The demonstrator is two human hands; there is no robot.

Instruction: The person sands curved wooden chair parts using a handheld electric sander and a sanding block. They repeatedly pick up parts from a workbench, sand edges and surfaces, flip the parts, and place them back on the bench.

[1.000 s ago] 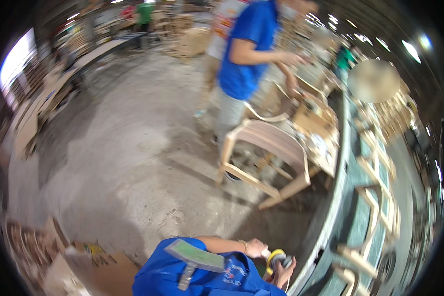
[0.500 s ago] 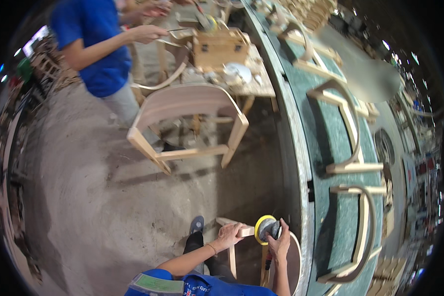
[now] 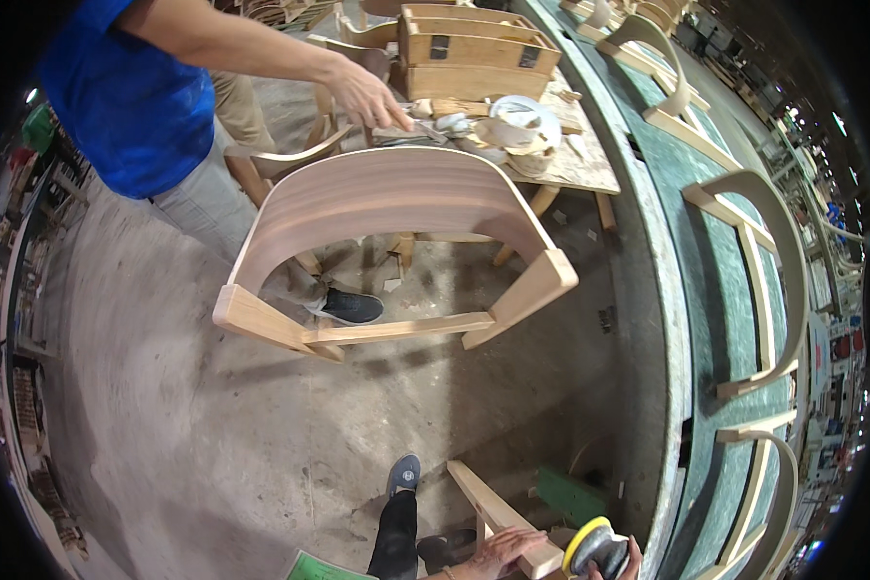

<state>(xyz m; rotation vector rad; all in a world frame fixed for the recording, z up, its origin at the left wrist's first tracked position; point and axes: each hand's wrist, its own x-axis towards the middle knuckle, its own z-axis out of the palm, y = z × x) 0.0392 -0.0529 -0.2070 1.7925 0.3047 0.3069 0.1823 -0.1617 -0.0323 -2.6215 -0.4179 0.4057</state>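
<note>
My left hand (image 3: 494, 553) rests on the end of a pale wooden bar (image 3: 498, 514) at the bottom edge. My right hand (image 3: 621, 565), mostly cut off by the frame, grips a round sander with a yellow pad (image 3: 595, 545) beside that bar end. A curved wooden chair frame (image 3: 396, 251) lies on the concrete floor ahead. A person in a blue shirt (image 3: 126, 97) stands at left and reaches a hand (image 3: 367, 95) over a cluttered worktable (image 3: 570, 159).
Wooden boxes (image 3: 478, 48) and a white roll of tape (image 3: 517, 118) sit on the worktable. A long green bench (image 3: 715, 290) at right carries several curved chair frames (image 3: 759, 280). My dark shoe (image 3: 403, 474) is on the floor, and a green block (image 3: 572, 495) lies near it.
The view has swung down and right, bringing the floor chair frame and worktable closer. My hands with the sander dropped to the bottom edge. The other person now reaches over the table.
</note>
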